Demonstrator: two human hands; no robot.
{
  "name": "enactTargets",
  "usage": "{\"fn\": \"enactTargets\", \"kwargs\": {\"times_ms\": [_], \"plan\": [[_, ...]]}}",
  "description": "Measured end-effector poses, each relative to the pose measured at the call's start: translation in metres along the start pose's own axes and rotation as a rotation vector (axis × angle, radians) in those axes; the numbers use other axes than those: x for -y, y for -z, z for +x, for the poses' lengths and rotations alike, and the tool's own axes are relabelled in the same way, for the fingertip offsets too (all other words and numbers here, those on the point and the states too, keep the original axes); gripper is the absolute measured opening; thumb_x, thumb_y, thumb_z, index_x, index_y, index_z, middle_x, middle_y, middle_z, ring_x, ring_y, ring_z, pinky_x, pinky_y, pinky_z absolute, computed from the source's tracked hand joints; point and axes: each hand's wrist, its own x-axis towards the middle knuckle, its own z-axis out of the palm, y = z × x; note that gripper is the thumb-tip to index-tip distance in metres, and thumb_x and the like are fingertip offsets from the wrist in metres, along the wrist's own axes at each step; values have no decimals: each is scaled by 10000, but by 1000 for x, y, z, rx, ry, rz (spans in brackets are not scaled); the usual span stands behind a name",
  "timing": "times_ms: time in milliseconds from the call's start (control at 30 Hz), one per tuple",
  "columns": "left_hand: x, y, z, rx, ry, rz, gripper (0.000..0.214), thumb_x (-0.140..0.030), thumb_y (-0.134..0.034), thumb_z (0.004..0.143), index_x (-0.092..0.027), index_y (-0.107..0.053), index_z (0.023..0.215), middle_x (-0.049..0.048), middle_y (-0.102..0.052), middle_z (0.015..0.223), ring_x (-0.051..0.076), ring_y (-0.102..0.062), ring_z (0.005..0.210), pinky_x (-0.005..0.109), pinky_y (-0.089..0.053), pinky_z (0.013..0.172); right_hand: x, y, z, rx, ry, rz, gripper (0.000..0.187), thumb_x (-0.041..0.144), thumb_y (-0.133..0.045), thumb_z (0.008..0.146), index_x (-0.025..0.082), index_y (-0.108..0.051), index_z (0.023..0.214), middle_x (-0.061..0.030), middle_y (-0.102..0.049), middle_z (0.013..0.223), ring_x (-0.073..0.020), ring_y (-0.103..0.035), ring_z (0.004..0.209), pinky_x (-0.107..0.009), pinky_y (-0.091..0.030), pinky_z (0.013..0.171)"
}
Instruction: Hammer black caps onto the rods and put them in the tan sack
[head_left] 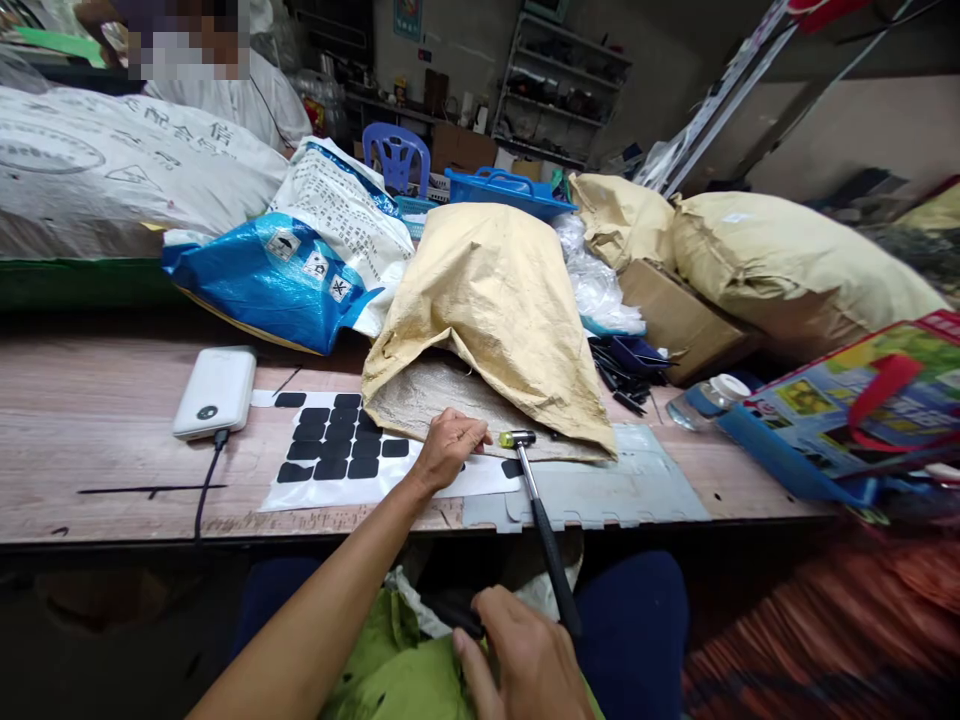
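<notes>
My left hand (452,447) is at the mouth of a tan woven sack (495,300), its fingers closed together; what they hold, if anything, is hidden. Just right of its fingertips is the small yellow-and-black head of a mallet (541,520), whose dark handle slants over the table edge toward my lap. Low over my lap, my right hand (529,655) has its fingers curled around a dark, long-shaped thing (454,612), mostly covered. Left of my left hand, a white sheet with black rounded-square pads (339,440) lies on the table.
A white power bank (216,390) with a black cable sits at the left. A blue-and-white bag (292,260) lies behind it. To the right are a grey mat (637,480), a clear jar (705,402), a colourful bag (862,410) and black parts (622,375). A person is at the back left.
</notes>
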Motion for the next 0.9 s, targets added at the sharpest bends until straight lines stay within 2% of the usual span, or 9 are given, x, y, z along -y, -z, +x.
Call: {"fn": "enactTargets", "kwargs": {"times_ms": [167,333,400,467,567,633,700,800,900], "plan": [[-2,-4,1,2,4,139,318,-354,-550,934,-227,-745,717,3,-730,723,213,-597,919,341,-440,915,-28,-50,10,197,-299,-221,159,133,-518,933,188,-629,1033,-106,-720,945,-270,-736,834,-293,-431,634],[-3,-6,1,4,-3,229,242,-319,-620,895,-222,-729,701,-1,-743,780,207,-591,896,356,-417,913,-34,-63,27,250,-365,-187,222,113,-539,927,162,-662,1106,-133,-733,1016,-292,-739,918,-317,-481,709],[-2,-6,0,5,-5,234,209,-306,-631,888,-229,-741,728,-3,-752,798,208,-598,903,364,-413,923,-27,-57,26,234,-334,-117,269,117,-564,913,177,-653,1160,-122,-728,1044,-284,-731,937,-313,-486,728],[-1,-7,-1,4,-8,238,204,-302,-630,886,-231,-747,736,1,-755,805,209,-604,906,365,-420,922,-19,-41,21,182,-220,13,268,148,-570,922,220,-651,1167,-87,-718,1045,-251,-718,933,-296,-485,744],[-3,-8,3,7,35,282,164,-298,-635,865,-236,-765,785,9,-763,816,221,-614,917,363,-442,906,-17,-6,14,-26,-56,165,191,242,-483,1001,260,-672,1012,-49,-690,936,-194,-674,841,-273,-475,733],[-9,-9,12,58,106,377,146,-304,-644,839,-248,-779,844,18,-772,830,243,-626,930,378,-451,899,-27,15,12,-271,-122,74,217,292,-462,1015,256,-676,1012,-71,-678,925,-223,-650,864,-319,-478,781],[-17,-9,26,164,192,503,181,-315,-619,838,-261,-786,882,34,-783,874,270,-645,945,399,-458,890,-43,25,11,-380,-251,-83,207,330,-505,993,247,-675,1076,-103,-678,987,-280,-643,939,-385,-484,835],[-31,-13,54,312,259,618,210,-306,-582,841,-250,-777,789,66,-790,892,286,-682,917,390,-480,843,-68,19,9,-312,-356,-114,277,344,-544,962,223,-625,1197,-120,-694,1061,-300,-681,962,-374,-518,769],[-44,-24,82,343,233,620,106,-280,-669,768,-238,-762,742,86,-791,878,290,-702,907,356,-499,815,-77,3,5,-233,-389,8,355,308,-455,999,213,-507,1338,-113,-730,1118,-272,-731,947,-325,-524,708]]}}
